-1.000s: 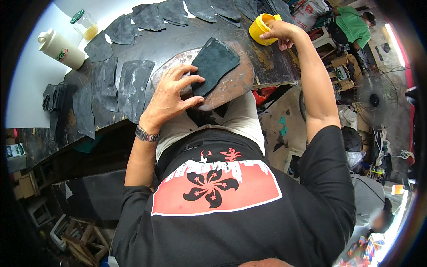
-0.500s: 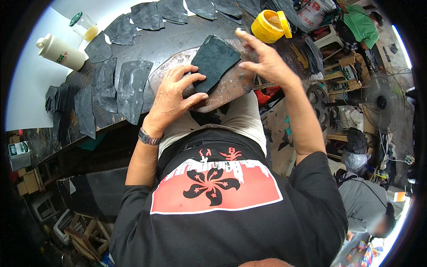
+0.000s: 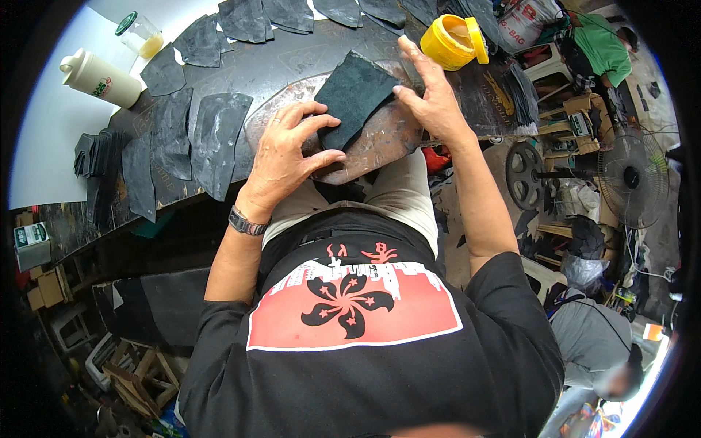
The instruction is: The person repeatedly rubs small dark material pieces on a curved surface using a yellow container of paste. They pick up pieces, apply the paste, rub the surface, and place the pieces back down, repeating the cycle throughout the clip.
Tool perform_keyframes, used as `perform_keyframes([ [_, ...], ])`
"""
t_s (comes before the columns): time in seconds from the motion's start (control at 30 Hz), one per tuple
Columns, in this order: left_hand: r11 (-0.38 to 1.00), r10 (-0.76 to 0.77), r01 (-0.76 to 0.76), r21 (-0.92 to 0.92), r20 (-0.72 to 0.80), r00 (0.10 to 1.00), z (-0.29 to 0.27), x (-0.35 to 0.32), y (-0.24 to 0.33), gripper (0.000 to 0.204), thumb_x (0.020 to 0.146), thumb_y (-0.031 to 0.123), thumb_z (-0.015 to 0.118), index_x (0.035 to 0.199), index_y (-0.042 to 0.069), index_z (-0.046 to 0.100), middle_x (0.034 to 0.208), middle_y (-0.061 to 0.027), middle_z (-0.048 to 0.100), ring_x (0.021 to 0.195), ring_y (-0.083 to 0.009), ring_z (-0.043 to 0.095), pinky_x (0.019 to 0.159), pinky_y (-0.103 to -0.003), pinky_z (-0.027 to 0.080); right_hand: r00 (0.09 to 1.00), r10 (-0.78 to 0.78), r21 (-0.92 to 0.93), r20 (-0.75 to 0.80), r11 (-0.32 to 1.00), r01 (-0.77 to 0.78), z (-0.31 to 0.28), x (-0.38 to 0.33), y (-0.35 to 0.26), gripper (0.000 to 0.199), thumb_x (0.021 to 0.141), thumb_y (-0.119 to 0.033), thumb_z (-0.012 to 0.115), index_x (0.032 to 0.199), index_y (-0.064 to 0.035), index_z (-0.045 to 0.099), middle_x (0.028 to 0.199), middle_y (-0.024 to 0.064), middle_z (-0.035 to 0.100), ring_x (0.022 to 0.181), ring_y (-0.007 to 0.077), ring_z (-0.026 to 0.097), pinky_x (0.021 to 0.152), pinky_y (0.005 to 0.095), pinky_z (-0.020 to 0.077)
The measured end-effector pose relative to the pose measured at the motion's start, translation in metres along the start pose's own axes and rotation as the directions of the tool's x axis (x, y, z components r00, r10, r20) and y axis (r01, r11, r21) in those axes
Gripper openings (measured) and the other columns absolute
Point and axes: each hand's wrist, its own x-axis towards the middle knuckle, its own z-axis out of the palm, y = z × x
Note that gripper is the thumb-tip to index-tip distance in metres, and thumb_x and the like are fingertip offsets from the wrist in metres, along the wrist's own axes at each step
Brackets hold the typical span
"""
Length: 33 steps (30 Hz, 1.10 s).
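Observation:
A dark greenish-black, leather-like cut piece (image 3: 355, 95) lies flat on a worn brown board (image 3: 365, 161) at the table's near edge. The fingertips of my left hand (image 3: 293, 142) rest on its left edge, fingers spread, with a wristwatch (image 3: 248, 222) on that wrist. My right hand (image 3: 438, 104) is at the opposite side, thumb at the piece's right corner and fingers stretched out; whether the thumb touches it I cannot tell. Just beyond that hand sits an open yellow tub (image 3: 444, 45) of tan paste, its lid tilted at the side.
Several black cut pieces (image 3: 219, 142) line the dark table (image 3: 252, 77). Stacks of them stand at left (image 3: 91, 155) and right (image 3: 520, 91). A cream tumbler (image 3: 102, 80) and a glass jar (image 3: 139, 36) lean at far left. To the right are a fan (image 3: 631, 175) and two other people.
My right hand has come down and inward, bringing its thumb to the piece's right corner. My left hand has stayed on the left edge. The view has shifted slightly.

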Motion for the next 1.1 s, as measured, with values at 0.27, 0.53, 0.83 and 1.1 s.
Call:
perform_keyframes([
  [0.27,0.999,-0.046,0.045,0.03,0.017,0.999,0.0,0.004,0.003,0.053,0.071,0.033,0.089,0.116,0.011,0.072,0.128,-0.0104,0.063,0.123,-0.0322,0.058,0.106,-0.043,0.044,0.969,0.112,-0.378,0.218,0.926,-0.022,0.023,-0.028,0.002,0.063,0.101,-0.062,0.046,0.15,-0.024,0.054,0.166,0.0165,0.029,0.156,0.0407,0.011,0.119,0.0681,0.0036],
  [0.53,0.997,-0.017,0.024,-0.075,0.084,0.996,-0.009,0.015,-0.008,0.033,0.093,0.007,0.064,0.125,0.008,0.067,0.117,-0.0146,0.065,0.113,-0.0336,0.062,0.1,-0.041,0.048,0.977,0.201,-0.484,0.074,0.864,-0.141,0.049,-0.048,-0.031,0.098,0.094,-0.075,0.043,0.156,0.0012,0.034,0.165,0.0277,0.021,0.156,0.0434,0.011,0.118,0.0705,0.0053],
  [0.83,0.981,0.049,-0.068,0.181,0.11,0.993,-0.011,0.022,-0.028,0.042,0.095,0.01,0.063,0.137,0.016,0.062,0.144,-0.0109,0.054,0.133,-0.0324,0.052,0.111,-0.043,0.042,0.965,0.226,-0.546,0.133,0.829,-0.119,0.033,-0.034,-0.011,0.094,0.095,-0.075,0.042,0.157,-0.0043,0.036,0.167,0.02,0.023,0.156,0.0404,0.011,0.119,0.0695,0.0065],
  [1.1,0.965,0.085,-0.106,0.238,0.097,0.992,-0.007,0.014,-0.042,0.042,0.098,0.022,0.061,0.14,0.021,0.062,0.148,-0.0082,0.054,0.14,-0.0321,0.046,0.115,-0.046,0.035,0.953,0.047,-0.628,0.3,0.762,0.16,0.025,-0.03,-0.011,0.077,0.095,-0.074,0.043,0.159,-0.0309,0.037,0.17,0.0114,0.02,0.158,0.0365,0.006,0.12,0.0697,0.0013],
])
